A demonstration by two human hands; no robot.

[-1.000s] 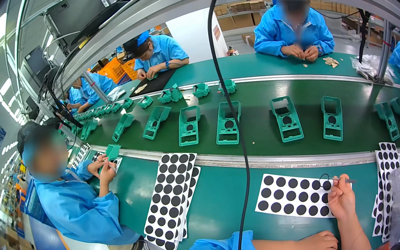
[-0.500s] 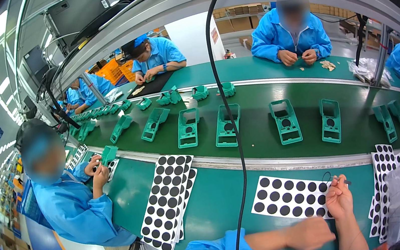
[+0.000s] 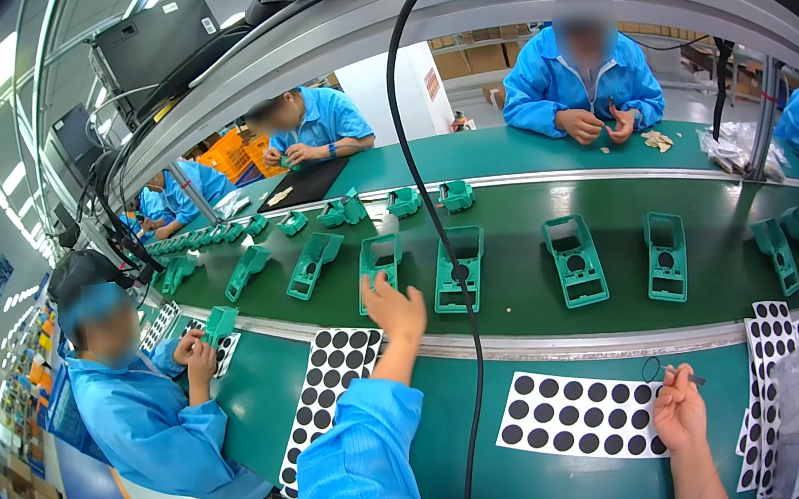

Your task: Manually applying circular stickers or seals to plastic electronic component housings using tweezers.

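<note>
Reaching left hand (image 3: 393,309) meets a green housing (image 3: 378,267), seemingly touching.

Counts, one moment. Green plastic housings on the dark belt: four large ones lie side by side in front, at (image 3: 379,267), (image 3: 458,267), (image 3: 574,259) and (image 3: 666,255); two more long ones to their left at (image 3: 314,263) and (image 3: 247,271); four small ones in the far row at (image 3: 293,223), (image 3: 342,211), (image 3: 403,200) and (image 3: 456,195). Further housings at far left and far right are too crowded to count. Sheets of black round stickers: four in view, at (image 3: 329,392), (image 3: 580,414), (image 3: 766,383) and (image 3: 215,342). Hanging black cables: one (image 3: 425,196). Co-workers in blue coats: five visible.
</note>
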